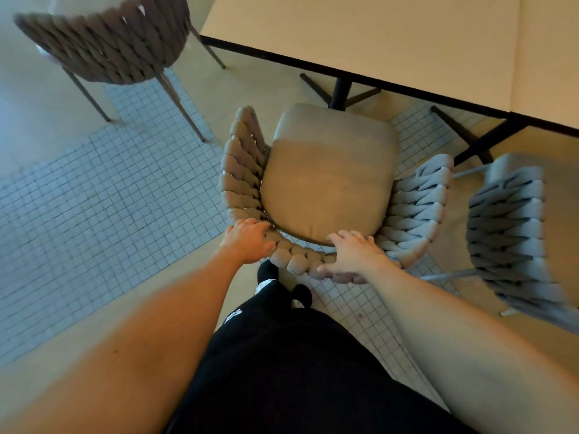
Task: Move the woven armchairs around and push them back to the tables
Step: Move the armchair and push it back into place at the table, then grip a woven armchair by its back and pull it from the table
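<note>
Pushing now, the left hand point(250, 241) and right hand point(352, 255) each keep a grip on the woven armchair point(329, 183) back, facing the surface point(376, 36); its front could strike the black pedestal point(340, 92), or the neighbouring armchair point(513, 227).

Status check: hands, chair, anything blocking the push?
Both hands, left and right, on middle armchair backrest. Seat front reaches table edge. Table base ahead.

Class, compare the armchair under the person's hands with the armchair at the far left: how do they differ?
The held armchair faces the table and shows its seat cushion; the far-left armchair shows its woven back. The left hand and right hand rest on the held armchair; nothing touches the far-left one. Both have thick woven backs.
</note>
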`<state>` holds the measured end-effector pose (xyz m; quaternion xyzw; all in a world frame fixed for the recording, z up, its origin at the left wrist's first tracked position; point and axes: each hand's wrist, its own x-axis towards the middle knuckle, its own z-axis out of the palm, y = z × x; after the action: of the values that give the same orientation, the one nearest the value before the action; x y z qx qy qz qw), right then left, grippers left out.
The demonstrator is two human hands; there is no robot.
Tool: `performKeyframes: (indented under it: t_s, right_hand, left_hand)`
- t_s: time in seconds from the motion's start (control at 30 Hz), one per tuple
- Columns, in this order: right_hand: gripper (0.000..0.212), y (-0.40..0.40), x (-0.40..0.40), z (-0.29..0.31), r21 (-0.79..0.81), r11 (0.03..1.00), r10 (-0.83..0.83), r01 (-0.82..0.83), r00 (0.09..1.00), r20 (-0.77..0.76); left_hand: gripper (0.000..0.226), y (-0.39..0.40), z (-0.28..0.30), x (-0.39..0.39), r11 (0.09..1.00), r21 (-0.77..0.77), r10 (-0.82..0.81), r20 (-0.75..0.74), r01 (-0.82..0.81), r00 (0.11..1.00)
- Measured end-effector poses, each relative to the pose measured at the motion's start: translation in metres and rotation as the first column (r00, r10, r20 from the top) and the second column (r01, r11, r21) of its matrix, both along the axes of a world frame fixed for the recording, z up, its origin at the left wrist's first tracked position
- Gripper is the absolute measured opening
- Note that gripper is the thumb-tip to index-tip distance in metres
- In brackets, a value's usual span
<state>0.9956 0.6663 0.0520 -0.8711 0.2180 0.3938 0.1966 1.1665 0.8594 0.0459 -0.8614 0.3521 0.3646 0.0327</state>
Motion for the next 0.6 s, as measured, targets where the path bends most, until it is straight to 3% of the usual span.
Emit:
performKeyframes:
  t_s: [0.6]
  right_hand:
    - [0.097, 0.098, 0.177, 0.032, -0.037, 0.938, 0.348, -0.346, 0.927, 0.14]
  left_hand:
    - [0.069, 0.15, 0.027, 0.087, 0.89, -0.024, 0.456, 0.036, -0.455, 0.889]
